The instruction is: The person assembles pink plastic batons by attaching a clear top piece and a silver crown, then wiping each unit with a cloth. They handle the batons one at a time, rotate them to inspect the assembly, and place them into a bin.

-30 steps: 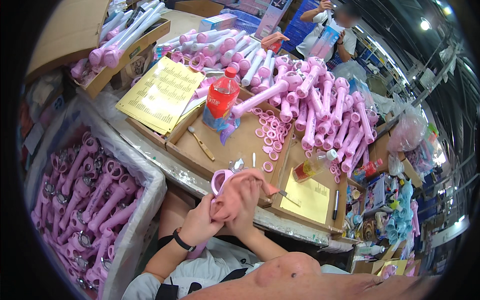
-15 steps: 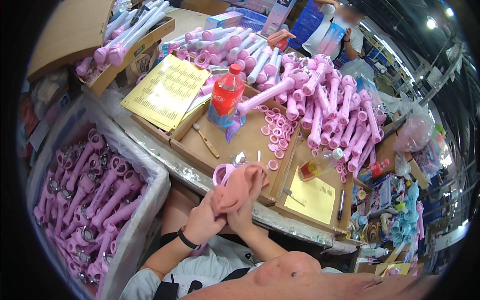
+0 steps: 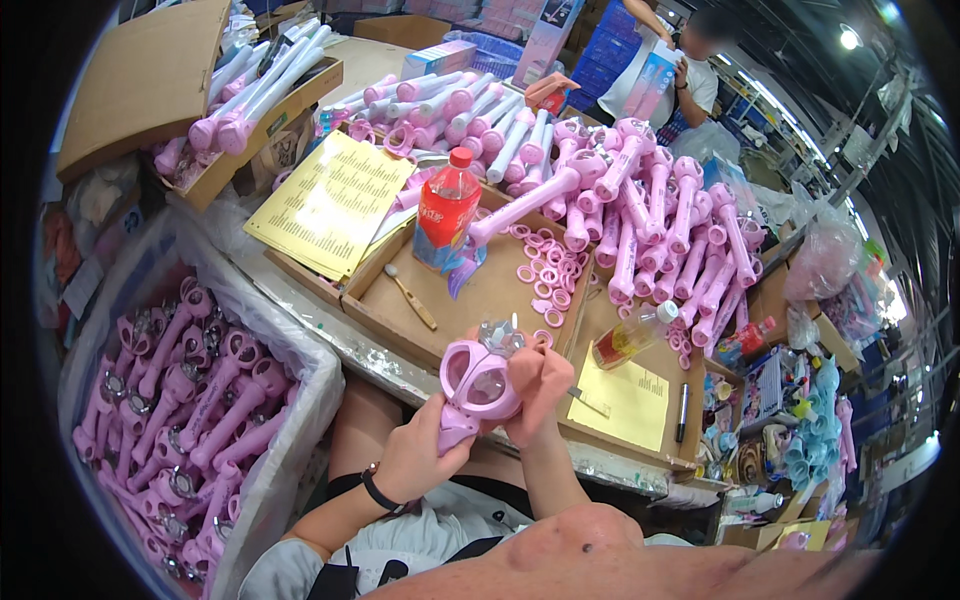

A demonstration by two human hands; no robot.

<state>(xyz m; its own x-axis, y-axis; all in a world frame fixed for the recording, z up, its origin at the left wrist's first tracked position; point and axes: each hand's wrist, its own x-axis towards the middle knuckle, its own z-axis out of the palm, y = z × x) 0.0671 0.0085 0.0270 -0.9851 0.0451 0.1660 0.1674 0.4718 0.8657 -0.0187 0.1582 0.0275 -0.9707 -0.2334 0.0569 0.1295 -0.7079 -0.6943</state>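
Observation:
In front of my body my left hand [image 3: 420,452] is closed around the lower part of a pink plastic toy wand [image 3: 455,425]. The wand's head, with large round openings, tilts up and away from me, and a clear faceted gem [image 3: 500,336] shows at its top. Close against the right side of that head, my right hand [image 3: 535,428] grips a salmon-coloured cloth [image 3: 545,380]. The cloth hides most of the right fingers. Behind the hands lies a cardboard tray [image 3: 395,330] holding a toothbrush [image 3: 411,298] and several pink rings [image 3: 548,270].
A lined bin [image 3: 325,375] of pink wands stands at left. More pink wands [image 3: 650,215] are piled on the table's far side. A red-labelled bottle [image 3: 447,212], yellow sheets [image 3: 330,205], a smaller bottle [image 3: 632,337] and a marker [image 3: 683,412] lie around. Another person [image 3: 640,80] stands beyond.
The cloth no longer covers the wand's head; it has shifted right with my right hand. The wand's openings and gem now show.

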